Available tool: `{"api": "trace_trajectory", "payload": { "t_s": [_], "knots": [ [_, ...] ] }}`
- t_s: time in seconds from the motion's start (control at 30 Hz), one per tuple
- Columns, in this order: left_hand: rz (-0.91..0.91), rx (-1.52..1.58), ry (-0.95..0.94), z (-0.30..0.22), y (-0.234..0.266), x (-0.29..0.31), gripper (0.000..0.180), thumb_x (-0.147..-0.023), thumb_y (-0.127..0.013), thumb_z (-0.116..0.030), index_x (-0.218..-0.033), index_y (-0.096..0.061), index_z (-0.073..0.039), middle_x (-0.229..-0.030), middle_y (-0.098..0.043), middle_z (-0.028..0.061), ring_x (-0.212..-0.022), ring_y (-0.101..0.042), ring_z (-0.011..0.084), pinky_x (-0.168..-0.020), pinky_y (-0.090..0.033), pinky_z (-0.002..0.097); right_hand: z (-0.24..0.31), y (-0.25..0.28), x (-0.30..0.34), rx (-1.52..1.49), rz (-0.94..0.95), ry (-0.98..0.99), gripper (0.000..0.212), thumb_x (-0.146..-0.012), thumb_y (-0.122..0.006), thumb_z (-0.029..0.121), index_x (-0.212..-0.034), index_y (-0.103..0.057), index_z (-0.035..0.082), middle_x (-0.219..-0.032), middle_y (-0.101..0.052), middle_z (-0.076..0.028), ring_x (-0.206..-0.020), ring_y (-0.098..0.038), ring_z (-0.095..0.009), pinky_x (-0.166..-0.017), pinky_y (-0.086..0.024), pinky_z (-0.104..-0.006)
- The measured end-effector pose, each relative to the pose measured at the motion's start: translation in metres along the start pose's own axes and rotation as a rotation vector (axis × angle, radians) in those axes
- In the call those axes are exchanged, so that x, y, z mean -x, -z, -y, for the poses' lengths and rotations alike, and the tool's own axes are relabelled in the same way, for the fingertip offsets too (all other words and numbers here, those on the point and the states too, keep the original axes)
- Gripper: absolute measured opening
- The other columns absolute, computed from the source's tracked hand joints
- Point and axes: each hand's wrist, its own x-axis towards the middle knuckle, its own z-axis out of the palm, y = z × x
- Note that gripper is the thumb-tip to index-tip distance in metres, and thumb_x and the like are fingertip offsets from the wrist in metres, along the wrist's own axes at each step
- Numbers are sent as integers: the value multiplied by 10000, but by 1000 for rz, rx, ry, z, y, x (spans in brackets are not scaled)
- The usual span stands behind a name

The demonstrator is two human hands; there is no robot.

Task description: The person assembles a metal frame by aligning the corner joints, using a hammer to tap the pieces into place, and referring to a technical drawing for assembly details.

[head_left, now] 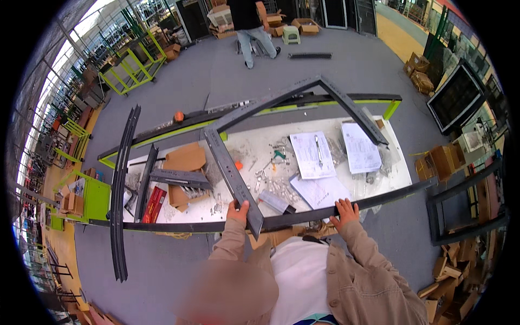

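Observation:
A dark grey three-sided metal frame (229, 172) lies tilted across the work table, its open end toward me. My left hand (236, 212) is closed on the near end of the frame's left bar, thumb at its edge. Spread over the table's dark front rail (303, 216) are the fingers of my right hand (345, 213), which holds nothing. Between the hands lies a silvery cylindrical piece with a dark end (277, 202). Printed sheets (313, 154) and another sheet (361, 149) lie beyond my right hand, with a drawing page (320, 190) nearer to it.
Long dark profiles (123, 189) cross the table's left end, overhanging its front. Nearby are an opened cardboard box (185, 158), a red box (154, 205) and a green-handled tool (278, 155). Dark frames (466, 203) stand at the right. Another person (248, 21) kneels on the floor beyond.

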Motion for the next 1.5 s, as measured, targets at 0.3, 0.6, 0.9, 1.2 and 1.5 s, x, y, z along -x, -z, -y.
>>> {"api": "trace_trajectory", "payload": {
  "t_s": [0.3,0.6,0.9,1.2,1.5],
  "knots": [
    [4,1,10,-6,0,1,667,-831,-742,-387,-1250,-516,79,-1170,-617,195,-1074,-589,264,-930,-466,361,1,3,1,-16,-1,8,681,-850,-642,429,-1420,-431,123,-1503,-372,-89,-1449,-218,-286,-1163,-102,-562],
    [33,44,23,2,0,0,742,-820,-734,-473,-1284,-500,56,-1142,-615,167,-1022,-588,250,-901,-470,361,-3,-4,1,-29,-7,1,688,-834,-659,424,-1415,-441,128,-1507,-370,-89,-1453,-214,-277,-1169,-85,-547],
    [-18,66,-28,1,-2,2,636,-813,-756,-385,-1209,-539,65,-1070,-639,154,-967,-599,227,-872,-480,339,4,5,4,-74,-28,10,663,-839,-667,399,-1402,-452,122,-1499,-378,-97,-1447,-231,-283,-1167,-95,-551],
    [3,141,-9,-4,-1,3,626,-827,-757,-335,-1226,-515,82,-1092,-629,154,-982,-596,209,-865,-490,335,1,2,2,-48,-17,9,665,-844,-661,401,-1410,-442,130,-1502,-372,-99,-1448,-227,-285,-1166,-104,-553],
    [2,66,-10,2,-2,0,637,-828,-746,-367,-1232,-528,75,-1105,-634,166,-997,-603,236,-884,-482,345,2,5,1,-35,24,-4,658,-859,-645,408,-1415,-434,125,-1515,-350,-91,-1456,-204,-280,-1168,-90,-553]
  ]
}}
